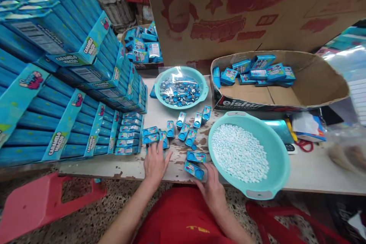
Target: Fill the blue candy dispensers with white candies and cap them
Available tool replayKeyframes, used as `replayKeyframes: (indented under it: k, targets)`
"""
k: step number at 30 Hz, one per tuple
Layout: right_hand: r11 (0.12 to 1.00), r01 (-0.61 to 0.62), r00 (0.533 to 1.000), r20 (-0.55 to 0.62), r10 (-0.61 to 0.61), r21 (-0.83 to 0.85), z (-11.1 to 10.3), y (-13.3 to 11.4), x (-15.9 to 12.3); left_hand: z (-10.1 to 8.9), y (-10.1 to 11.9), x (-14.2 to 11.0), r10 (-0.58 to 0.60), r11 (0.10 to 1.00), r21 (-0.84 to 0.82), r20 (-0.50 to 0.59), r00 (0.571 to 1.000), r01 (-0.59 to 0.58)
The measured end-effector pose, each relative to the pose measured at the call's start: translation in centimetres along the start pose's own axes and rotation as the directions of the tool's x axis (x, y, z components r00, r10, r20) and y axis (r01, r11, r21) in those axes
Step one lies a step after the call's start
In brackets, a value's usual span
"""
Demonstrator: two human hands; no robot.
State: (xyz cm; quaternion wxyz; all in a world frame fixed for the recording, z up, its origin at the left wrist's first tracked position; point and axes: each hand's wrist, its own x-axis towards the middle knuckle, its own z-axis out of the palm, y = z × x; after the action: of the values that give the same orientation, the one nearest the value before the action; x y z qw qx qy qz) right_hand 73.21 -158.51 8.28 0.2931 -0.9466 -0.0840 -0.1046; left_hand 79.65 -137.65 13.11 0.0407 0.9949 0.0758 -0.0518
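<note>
Small blue tins (191, 137) with round holes in their tops stand grouped on the worktable. My left hand (155, 163) reaches over the left group, fingertips at a tin (163, 138), thumb spread away; what lies beneath the palm is partly hidden. My right hand (214, 188) has thumb and fingers round the right end of a tilted blue tin (194, 170) near the front edge. Just behind it lies another blue tin (196, 156). A loose blue cap (193, 147) rests nearby. Right of my right hand, a turquoise basin (281, 156) holds many small white candies (240, 152).
A turquoise bowl (203, 99) of metal and blue caps stands behind the tins. Stacked blue display boxes (71, 53) rise at left. An open carton (320, 80) with blue packs stands back right. Red scissors (304, 145) lie beyond the basin. A pink stool (34, 206) is below left.
</note>
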Motion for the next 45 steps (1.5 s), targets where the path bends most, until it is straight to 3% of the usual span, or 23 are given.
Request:
replayKeyframes:
  k: [2,5,6,8,11,13,15,16,17,18,21,23,28,29,31,34,37,39,40,45]
  targets:
    - [0.993,-0.056,0.997,0.054,0.051,0.102,0.6,0.3,-0.9,0.3,0.7,-1.9,0.043,0.978,-0.208,0.193,0.98,-0.002]
    - [0.951,-0.168,0.974,0.195,0.119,0.261,1.7,0.0,-2.1,2.0,2.7,-3.8,0.098,0.813,-0.528,0.539,0.836,0.245]
    - [0.929,-0.207,0.962,0.235,0.137,0.306,2.0,-0.3,-2.3,2.6,3.3,-4.1,0.104,0.747,-0.578,0.589,0.801,0.328]
    - [0.893,-0.255,0.942,0.302,0.145,0.37,2.3,-0.8,-2.4,3.5,4.1,-4.3,0.067,0.681,-0.61,0.603,0.795,0.405]
    - [0.862,-0.295,0.937,0.3,0.178,0.412,2.2,-0.7,-2.4,3.4,3.7,-4.2,0.007,0.774,-0.512,0.595,0.803,0.373]
    - [0.847,-0.345,0.937,0.202,0.286,0.405,2.0,-0.1,-2.3,2.6,2.5,-4.3,0.085,0.858,-0.463,0.553,0.829,0.221]
    - [0.829,-0.402,0.914,0.116,0.389,0.388,2.3,0.6,-2.1,2.2,1.3,-4.5,0.312,0.905,-0.404,0.419,0.853,-0.133]
    - [0.823,-0.425,0.903,0.113,0.415,0.377,2.7,1.0,-1.8,2.2,0.7,-4.5,0.469,0.87,-0.33,0.326,0.821,-0.365]
    - [0.819,-0.441,0.896,0.138,0.421,0.367,3.3,1.4,-1.6,2.4,0.4,-4.3,0.613,0.789,-0.223,0.224,0.758,-0.573]
    - [0.817,-0.452,0.892,0.17,0.419,0.358,3.9,1.7,-1.2,2.8,0.2,-4.0,0.713,0.701,-0.103,0.121,0.69,-0.706]
    - [0.82,-0.46,0.885,0.253,0.391,0.341,5.5,2.7,0.0,4.6,0.9,-2.2,0.813,0.575,0.105,-0.18,0.553,-0.811]
    - [0.826,-0.45,0.887,0.28,0.368,0.34,6.1,3.2,0.6,5.4,1.9,-0.7,0.826,0.545,0.152,-0.267,0.497,-0.824]
    - [0.839,-0.421,0.873,0.405,0.272,0.344,6.2,3.6,0.5,5.4,3.8,0.9,0.918,0.396,0.22,-0.093,0.385,-0.892]
    - [0.844,-0.41,0.872,0.421,0.251,0.346,6.3,3.6,0.4,5.3,4.0,0.8,0.921,0.389,0.232,-0.074,0.383,-0.891]
    - [0.854,-0.381,0.881,0.42,0.218,0.354,6.5,3.8,0.1,5.2,4.0,0.2,0.901,0.431,0.266,-0.081,0.426,-0.862]
    - [0.871,-0.345,0.904,0.375,0.208,0.35,6.9,4.3,-0.5,5.4,3.5,-0.8,0.836,0.548,0.282,-0.166,0.522,-0.788]
    - [0.888,-0.325,0.914,0.35,0.207,0.326,7.0,4.5,-0.7,5.8,2.8,-1.4,0.729,0.682,0.182,-0.235,0.643,-0.708]
    - [0.898,-0.312,0.915,0.354,0.195,0.31,7.0,4.2,-0.5,6.1,2.4,-1.6,0.651,0.755,0.096,-0.229,0.724,-0.649]
    - [0.903,-0.308,0.913,0.361,0.191,0.301,7.1,3.9,-0.2,6.2,2.2,-1.6,0.635,0.767,0.057,-0.203,0.745,-0.639]
    - [0.92,-0.317,0.877,0.441,0.192,0.23,8.1,1.5,1.6,5.8,1.7,-1.1,0.685,0.728,-0.052,0.053,0.726,-0.683]
